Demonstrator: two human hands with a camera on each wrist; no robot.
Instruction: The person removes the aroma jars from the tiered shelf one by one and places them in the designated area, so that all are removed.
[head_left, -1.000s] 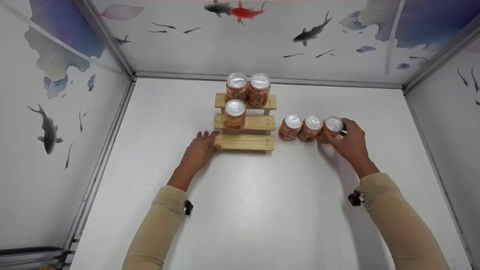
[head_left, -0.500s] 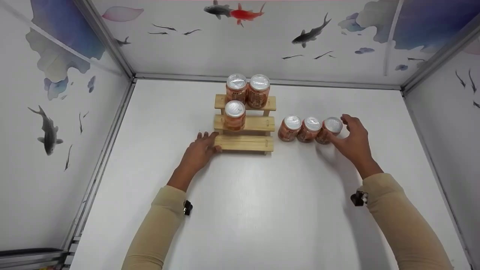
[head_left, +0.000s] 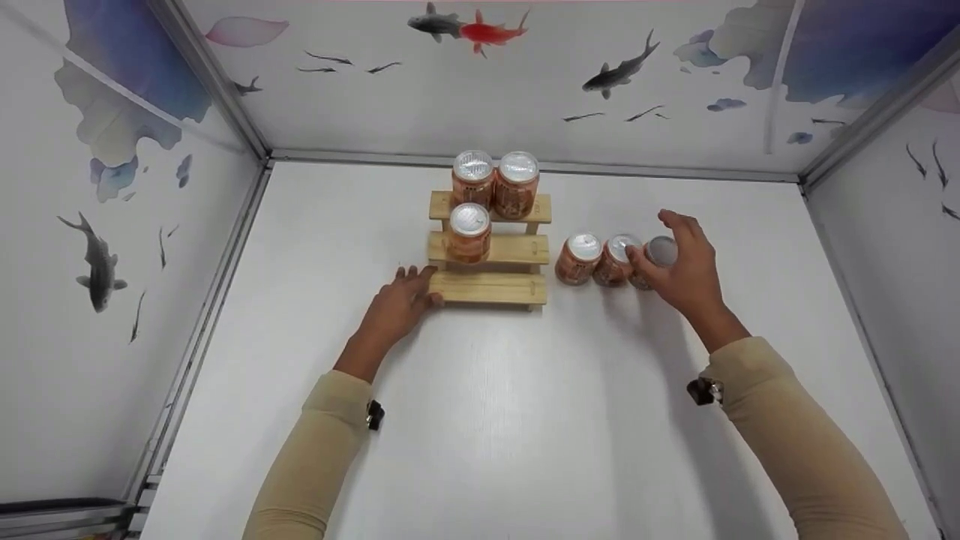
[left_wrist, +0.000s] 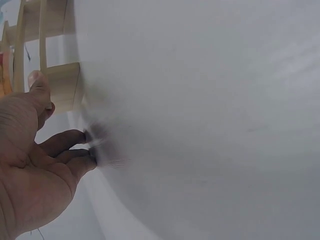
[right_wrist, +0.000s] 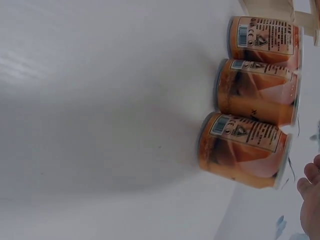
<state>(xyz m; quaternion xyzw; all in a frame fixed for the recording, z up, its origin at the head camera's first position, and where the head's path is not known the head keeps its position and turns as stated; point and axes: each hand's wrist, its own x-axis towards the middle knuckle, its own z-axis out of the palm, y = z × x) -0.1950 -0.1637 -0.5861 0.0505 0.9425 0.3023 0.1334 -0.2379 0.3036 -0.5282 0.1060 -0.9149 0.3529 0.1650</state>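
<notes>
Head view: your right hand point(head_left: 679, 270), fingers spread, reaches around the right can point(head_left: 654, 259) at center-right; next, close and lift.

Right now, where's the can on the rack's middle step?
In the head view the orange can stands on the left end of the middle step of the wooden step rack, just in front of the two cans on the top step.
</notes>
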